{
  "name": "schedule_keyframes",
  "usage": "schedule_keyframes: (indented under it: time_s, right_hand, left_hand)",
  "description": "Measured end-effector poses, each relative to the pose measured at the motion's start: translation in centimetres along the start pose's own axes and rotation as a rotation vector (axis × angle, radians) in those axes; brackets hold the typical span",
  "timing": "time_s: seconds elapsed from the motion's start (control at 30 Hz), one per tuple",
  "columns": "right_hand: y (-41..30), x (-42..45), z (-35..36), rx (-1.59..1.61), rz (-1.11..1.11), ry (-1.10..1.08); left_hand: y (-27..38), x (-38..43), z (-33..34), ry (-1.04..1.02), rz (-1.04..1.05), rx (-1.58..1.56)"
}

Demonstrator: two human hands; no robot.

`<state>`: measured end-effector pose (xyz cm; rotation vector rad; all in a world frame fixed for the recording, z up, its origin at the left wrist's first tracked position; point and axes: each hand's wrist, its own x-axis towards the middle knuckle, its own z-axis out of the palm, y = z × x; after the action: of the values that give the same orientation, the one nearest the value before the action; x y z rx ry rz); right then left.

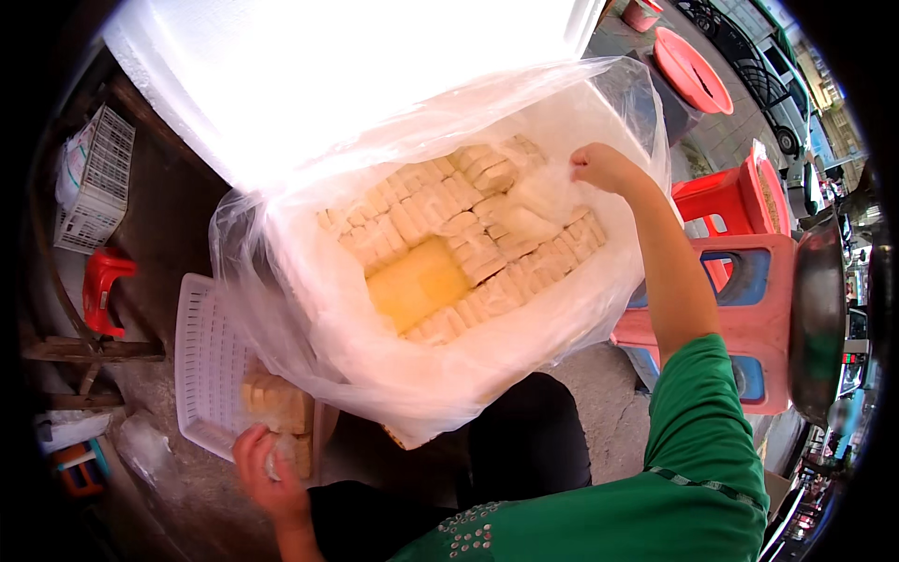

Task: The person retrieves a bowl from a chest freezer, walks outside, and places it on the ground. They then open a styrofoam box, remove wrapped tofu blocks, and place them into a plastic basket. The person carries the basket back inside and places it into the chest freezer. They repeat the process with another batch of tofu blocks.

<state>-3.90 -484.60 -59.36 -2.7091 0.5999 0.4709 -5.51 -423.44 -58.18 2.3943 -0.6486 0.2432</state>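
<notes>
A white foam box [288,246] lined with a clear plastic bag [246,302] holds rows of pale, block-shaped food pieces [414,211], with yellowish liquid [421,277] in a gap between them. My right hand [600,167] is closed over the box's far right part, pinching thin translucent plastic film. Lower left, my left hand [263,467] has its fingers curled beside more blocks [277,404] in a white plastic basket [200,358]. A small piece of clear plastic shows at my left fingers; whether they grip it is unclear.
A pink plastic stool [765,323] bears a metal basin [818,323] at the right. Behind it is a red stool [709,193]. A pink basin [692,70] stands beyond the box. At the left are a white crate [95,186] and a small red stool [105,291].
</notes>
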Motion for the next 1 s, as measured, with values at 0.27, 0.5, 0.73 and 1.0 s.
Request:
schedule_keyframes:
  time_s: [0.27, 0.5, 0.73, 1.0]
  right_hand:
    - [-2.4, 1.7, 4.1, -0.563, -0.237, 0.352]
    - [-7.6, 13.5, 10.3, -0.078, 0.239, 0.328]
    - [3.7, 12.2, 6.4, -0.315, -0.027, 0.594]
    - [-16.6, -1.6, 2.6, 0.633, -0.1, 0.222]
  left_hand:
    - [10.0, 6.7, 9.6, -0.442, 0.462, -0.057]
    - [8.2, 4.9, 11.6, -0.255, 0.431, -0.172]
    - [9.3, 4.9, 10.8, -0.107, 0.502, -0.444]
    - [5.3, 4.1, 10.2, -0.037, 0.455, -0.39]
